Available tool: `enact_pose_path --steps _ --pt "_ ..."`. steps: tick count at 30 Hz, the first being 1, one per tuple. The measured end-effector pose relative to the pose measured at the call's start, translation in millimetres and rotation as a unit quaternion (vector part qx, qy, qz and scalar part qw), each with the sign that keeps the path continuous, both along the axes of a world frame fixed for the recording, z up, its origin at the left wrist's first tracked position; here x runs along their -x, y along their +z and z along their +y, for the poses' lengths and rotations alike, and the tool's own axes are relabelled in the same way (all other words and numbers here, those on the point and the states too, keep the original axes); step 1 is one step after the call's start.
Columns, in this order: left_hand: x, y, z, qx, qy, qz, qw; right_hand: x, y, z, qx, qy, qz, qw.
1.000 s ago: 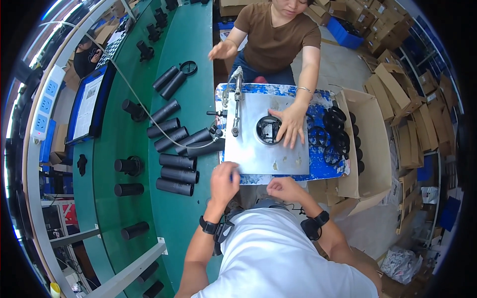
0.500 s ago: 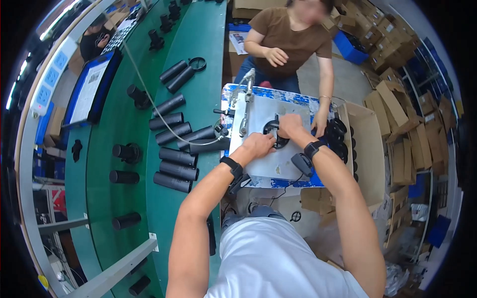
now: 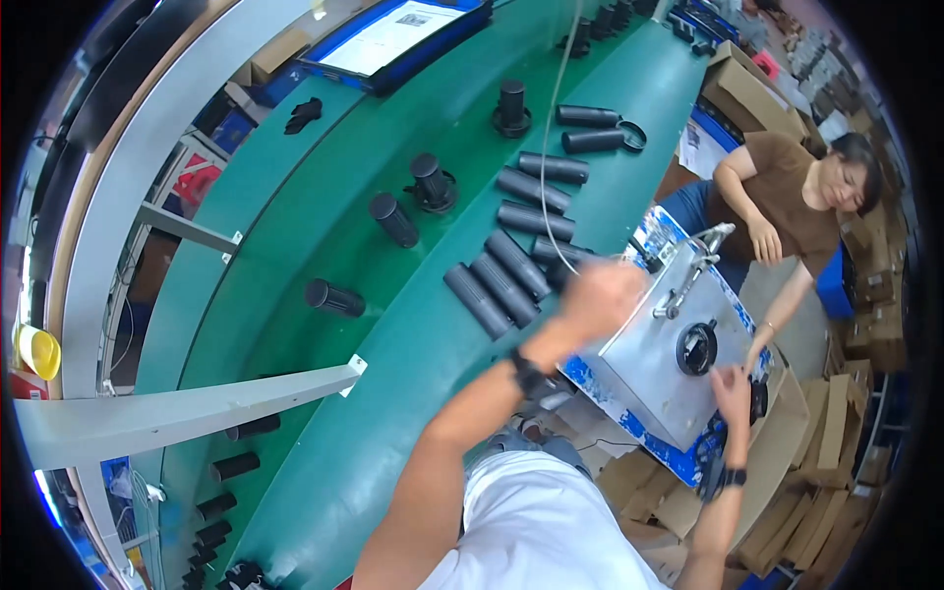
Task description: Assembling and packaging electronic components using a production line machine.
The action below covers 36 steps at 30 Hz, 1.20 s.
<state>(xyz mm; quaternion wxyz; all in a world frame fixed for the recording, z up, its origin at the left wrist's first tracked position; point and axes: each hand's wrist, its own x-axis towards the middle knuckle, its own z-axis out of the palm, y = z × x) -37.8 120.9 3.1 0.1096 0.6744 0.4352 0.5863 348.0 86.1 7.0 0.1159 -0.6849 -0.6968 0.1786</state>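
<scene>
On the metal-topped work stand (image 3: pixel 649 379) lies a round black ring-shaped part (image 3: pixel 697 348), with neither of my hands on it. My left hand (image 3: pixel 605 295) is over the left edge of the stand, close to the black ribbed tubes (image 3: pixel 506 285) on the green bench. Motion blurs its fingers, so I cannot make out their pose or any object in them. My right hand (image 3: pixel 731 393) is at the stand's right edge, near more black round parts (image 3: pixel 758 399). Its fingers are slightly bent and apart, with nothing visible in them.
A metal toggle clamp (image 3: pixel 678 295) is mounted on the stand. Across from me a co-worker (image 3: pixel 777 197) reaches one hand toward the stand's right side. Upright black assemblies (image 3: pixel 430 184) stand along the green bench (image 3: pixel 413 393). Cardboard boxes (image 3: pixel 836 433) are piled at the right.
My view has swung left. Both hands have come off the black ring: the left toward the tubes, the right to the stand's right edge. The ring stays on the stand.
</scene>
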Motion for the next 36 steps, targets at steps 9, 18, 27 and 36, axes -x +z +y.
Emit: enact_pose_path --steps 9,18,27,36 --pt "310.1 -55.1 -23.7 0.431 0.481 0.146 0.749 25.8 15.0 -90.0 0.066 -0.141 0.24 0.958" --pt "113.6 69.9 -48.1 0.257 -0.316 -0.163 0.899 200.7 69.4 -31.3 0.271 0.142 0.583 0.753" --pt "-26.7 19.3 -88.5 0.42 -0.347 -0.29 0.787 175.5 44.0 -27.6 0.024 -0.045 0.841 0.538" --pt "-89.2 -3.8 -78.0 0.561 -0.456 -0.426 0.543 91.2 42.8 -34.3 -0.067 0.027 0.8 0.595"
